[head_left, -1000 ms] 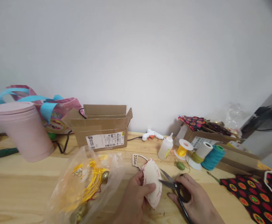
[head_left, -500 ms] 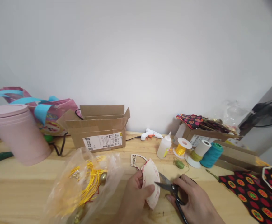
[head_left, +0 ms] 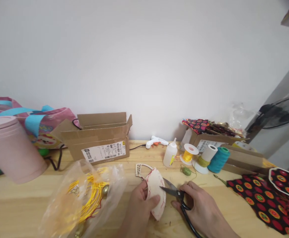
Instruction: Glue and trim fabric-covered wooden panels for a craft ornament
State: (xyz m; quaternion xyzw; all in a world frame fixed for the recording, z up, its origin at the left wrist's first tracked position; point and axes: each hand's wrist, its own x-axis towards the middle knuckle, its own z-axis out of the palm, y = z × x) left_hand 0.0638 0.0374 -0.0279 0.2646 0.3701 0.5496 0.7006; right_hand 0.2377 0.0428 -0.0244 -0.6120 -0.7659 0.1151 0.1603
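Observation:
My left hand (head_left: 141,205) pinches a cream fan-shaped piece (head_left: 156,191) with ragged red-marked edges, thumb on its face and fingers behind. My right hand (head_left: 199,205) grips black-handled scissors (head_left: 181,198). Their blades are parted and point left at the piece's right edge; one tip overlaps its face in this view, and I cannot tell whether it touches. Just beyond the piece lies a thin wooden openwork frame (head_left: 140,169), partly covered by it.
On the left are a plastic bag of yellow cords (head_left: 92,198), a pink tumbler (head_left: 15,152) and a cardboard box (head_left: 97,138). A glue gun (head_left: 156,141), glue bottle (head_left: 170,153), thread spools (head_left: 219,160) and patterned fabric (head_left: 261,201) stand or lie beyond and to the right.
The whole view has shifted slightly, so everything appears a little further left. Hands, scissors and fan-shaped piece keep nearly the same arrangement.

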